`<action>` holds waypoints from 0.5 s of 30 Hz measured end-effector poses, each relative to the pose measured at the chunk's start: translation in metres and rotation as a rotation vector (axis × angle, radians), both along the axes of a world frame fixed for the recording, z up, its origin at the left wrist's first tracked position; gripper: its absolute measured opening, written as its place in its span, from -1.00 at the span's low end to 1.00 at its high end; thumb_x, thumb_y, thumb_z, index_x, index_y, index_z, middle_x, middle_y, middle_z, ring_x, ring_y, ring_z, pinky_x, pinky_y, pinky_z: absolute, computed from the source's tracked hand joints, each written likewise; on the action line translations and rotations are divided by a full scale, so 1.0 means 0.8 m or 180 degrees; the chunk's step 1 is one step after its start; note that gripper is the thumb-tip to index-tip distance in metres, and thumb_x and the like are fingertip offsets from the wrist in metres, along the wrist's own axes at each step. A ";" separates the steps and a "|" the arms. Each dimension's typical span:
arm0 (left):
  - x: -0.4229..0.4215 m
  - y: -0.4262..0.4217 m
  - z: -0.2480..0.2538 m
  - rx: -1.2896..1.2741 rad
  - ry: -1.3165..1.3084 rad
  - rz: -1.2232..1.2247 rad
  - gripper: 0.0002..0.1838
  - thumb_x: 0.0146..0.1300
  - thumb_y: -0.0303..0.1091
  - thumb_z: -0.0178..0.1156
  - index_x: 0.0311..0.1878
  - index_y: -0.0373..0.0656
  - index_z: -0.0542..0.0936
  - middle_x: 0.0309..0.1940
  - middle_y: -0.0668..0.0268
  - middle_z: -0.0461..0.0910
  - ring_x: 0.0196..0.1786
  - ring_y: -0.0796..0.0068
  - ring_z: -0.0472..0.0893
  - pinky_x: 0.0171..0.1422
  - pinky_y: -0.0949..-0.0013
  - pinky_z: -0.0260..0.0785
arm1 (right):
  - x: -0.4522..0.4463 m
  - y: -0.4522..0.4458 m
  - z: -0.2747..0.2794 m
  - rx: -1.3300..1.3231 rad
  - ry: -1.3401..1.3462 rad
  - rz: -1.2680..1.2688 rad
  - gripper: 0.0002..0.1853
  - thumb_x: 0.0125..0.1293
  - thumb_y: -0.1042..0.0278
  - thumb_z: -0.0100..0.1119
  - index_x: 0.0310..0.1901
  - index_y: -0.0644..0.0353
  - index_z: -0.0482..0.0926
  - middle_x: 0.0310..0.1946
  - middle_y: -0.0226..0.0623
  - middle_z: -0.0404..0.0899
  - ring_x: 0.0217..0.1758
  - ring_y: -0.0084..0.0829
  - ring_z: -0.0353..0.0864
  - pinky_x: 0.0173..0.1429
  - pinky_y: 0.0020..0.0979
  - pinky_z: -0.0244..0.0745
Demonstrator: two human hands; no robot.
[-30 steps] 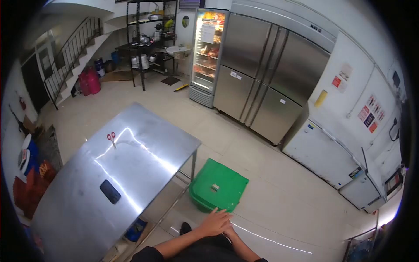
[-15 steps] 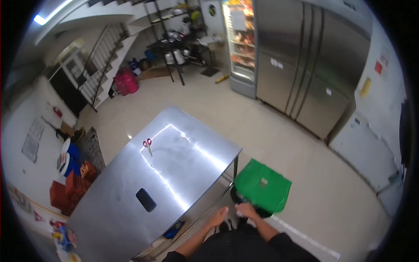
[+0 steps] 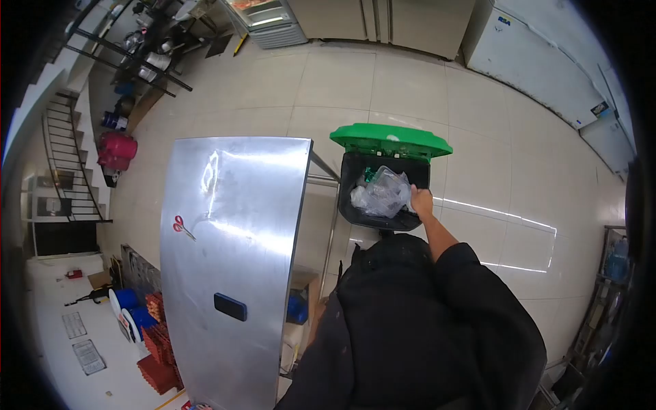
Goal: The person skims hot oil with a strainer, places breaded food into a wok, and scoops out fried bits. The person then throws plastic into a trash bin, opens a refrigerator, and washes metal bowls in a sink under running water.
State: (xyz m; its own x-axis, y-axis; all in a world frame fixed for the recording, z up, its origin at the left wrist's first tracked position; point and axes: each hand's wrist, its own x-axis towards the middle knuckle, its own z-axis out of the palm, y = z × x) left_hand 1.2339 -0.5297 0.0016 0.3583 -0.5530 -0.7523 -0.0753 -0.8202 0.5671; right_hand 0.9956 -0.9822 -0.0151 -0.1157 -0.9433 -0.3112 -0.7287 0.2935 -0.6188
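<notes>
A black trash bin stands on the floor right of the metal table, its green lid tipped up at the far side. My right hand is at the bin's right rim, fingers closed on a crumpled clear plastic bag. The bag lies over the bin's mouth. Beside it, a bit of shiny green stuff shows inside. My left hand is out of view, behind my dark clothing or below the table edge.
Red-handled scissors and a dark phone lie on the table. A white chest freezer is at the back right. Blue drums and stacked red-orange pieces line the left wall; a rack stands far right.
The green lid, shut before, is now up. My right hand has moved onto the plastic bag at the bin. My left hand has left the view, and the camera has tilted down and turned.
</notes>
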 end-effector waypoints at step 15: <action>0.084 -0.101 -0.003 -0.0154 0.0412 0.0549 -0.59 0.36 0.01 0.01 0.03 -0.14 0.49 -0.29 0.25 0.60 -0.29 0.43 0.61 -0.23 0.36 0.45 | -0.032 0.026 0.069 0.0577 -0.0785 0.0010 -0.51 0.31 -0.05 0.00 -0.01 0.25 0.54 -0.33 0.00 0.62 -0.48 -0.17 0.65 -0.49 -0.27 0.57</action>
